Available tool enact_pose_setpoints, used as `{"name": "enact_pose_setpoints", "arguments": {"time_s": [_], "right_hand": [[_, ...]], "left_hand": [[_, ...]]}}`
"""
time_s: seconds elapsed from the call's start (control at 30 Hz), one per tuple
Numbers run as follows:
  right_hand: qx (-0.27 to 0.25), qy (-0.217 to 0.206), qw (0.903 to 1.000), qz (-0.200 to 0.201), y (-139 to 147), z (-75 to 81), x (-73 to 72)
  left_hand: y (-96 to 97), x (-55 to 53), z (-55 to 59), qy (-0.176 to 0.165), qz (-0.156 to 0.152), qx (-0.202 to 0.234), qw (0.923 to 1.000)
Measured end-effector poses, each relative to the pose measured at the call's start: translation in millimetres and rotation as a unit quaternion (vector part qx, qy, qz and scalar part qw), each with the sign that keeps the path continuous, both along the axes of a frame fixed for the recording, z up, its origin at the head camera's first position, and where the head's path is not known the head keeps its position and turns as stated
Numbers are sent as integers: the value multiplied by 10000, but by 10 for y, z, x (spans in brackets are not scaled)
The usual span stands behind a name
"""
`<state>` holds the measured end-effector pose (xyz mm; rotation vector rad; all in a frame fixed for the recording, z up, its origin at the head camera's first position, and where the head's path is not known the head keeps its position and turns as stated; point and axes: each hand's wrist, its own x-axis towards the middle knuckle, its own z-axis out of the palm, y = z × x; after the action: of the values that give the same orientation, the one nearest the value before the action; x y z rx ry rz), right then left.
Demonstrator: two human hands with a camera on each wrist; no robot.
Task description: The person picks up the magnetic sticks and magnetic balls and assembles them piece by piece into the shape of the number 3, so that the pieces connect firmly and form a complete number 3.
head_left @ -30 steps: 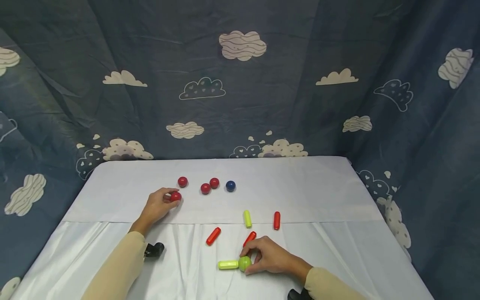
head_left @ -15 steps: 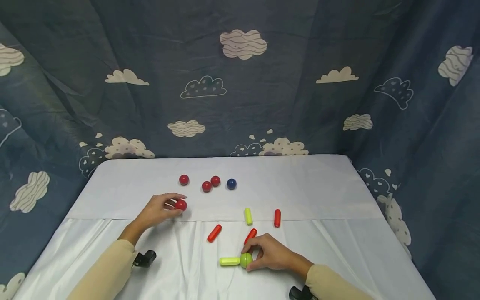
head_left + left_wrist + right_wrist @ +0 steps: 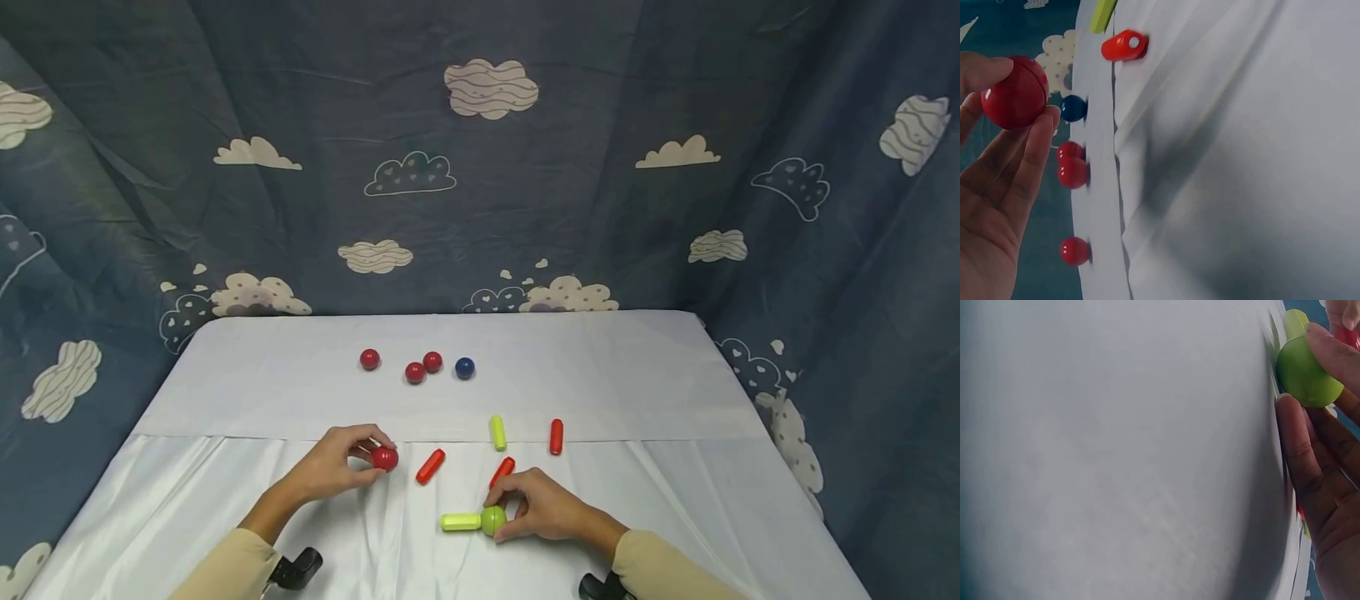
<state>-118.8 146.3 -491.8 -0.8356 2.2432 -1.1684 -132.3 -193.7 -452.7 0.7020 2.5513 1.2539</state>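
Note:
My left hand (image 3: 336,463) pinches a red ball (image 3: 385,458) between thumb and fingers, over the left front part of the table. In the left wrist view this ball (image 3: 1016,94) shows a seam line and is clear of the cloth. With thumb and fingertips my right hand (image 3: 542,506) holds a green ball (image 3: 493,521) low at the front middle of the table. A yellow-green stick (image 3: 460,522) lies sideways, its right end against the green ball. In the right wrist view the stick (image 3: 1295,324) shows just behind the ball.
Three more red balls (image 3: 415,372) and a blue ball (image 3: 465,368) rest at the back of the white-clothed table (image 3: 600,367). Between the hands and these balls lie a red stick (image 3: 431,467), a second red stick (image 3: 502,472), a third (image 3: 557,437) and another yellow-green stick (image 3: 498,433).
My left hand has carried the red ball from beside the back balls forward and right, toward the near red stick. The right hand stays on the green ball.

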Motion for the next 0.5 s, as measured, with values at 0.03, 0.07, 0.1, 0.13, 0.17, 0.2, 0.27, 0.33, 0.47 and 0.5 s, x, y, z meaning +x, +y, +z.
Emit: {"name": "enact_pose_setpoints", "arguments": {"time_s": [0.03, 0.07, 0.1, 0.13, 0.17, 0.2, 0.27, 0.33, 0.47, 0.5], "right_hand": [[6, -4, 10000, 13, 2, -1, -1], [16, -1, 10000, 20, 3, 0, -3], [13, 4, 10000, 31, 4, 0, -5], [11, 29, 10000, 45, 4, -2, -8], [4, 51, 10000, 60, 4, -2, -10], [-17, 70, 9999, 77, 2, -3, -11], [-65, 110, 9999, 101, -3, -7, -12], [-107, 118, 9998, 126, -8, -11, -8], [-169, 114, 9997, 141, -9, -15, 2], [-178, 121, 9997, 145, -7, -17, 2]], "left_hand": [[12, 28, -12, -54, -36, 52, 10000], [23, 54, -22, -118, -67, 110, 9998], [32, 75, -32, -165, -95, 158, 9997], [40, 93, -41, -193, -123, 219, 9995], [46, 110, -47, -224, -156, 277, 9992], [52, 124, -55, -212, -210, 307, 9991], [62, 152, -69, -135, -345, 342, 9987], [75, 183, -83, -23, -474, 348, 9983], [129, 262, -117, 9, -572, 361, 9977], [149, 282, -130, -20, -575, 391, 9976]]}}
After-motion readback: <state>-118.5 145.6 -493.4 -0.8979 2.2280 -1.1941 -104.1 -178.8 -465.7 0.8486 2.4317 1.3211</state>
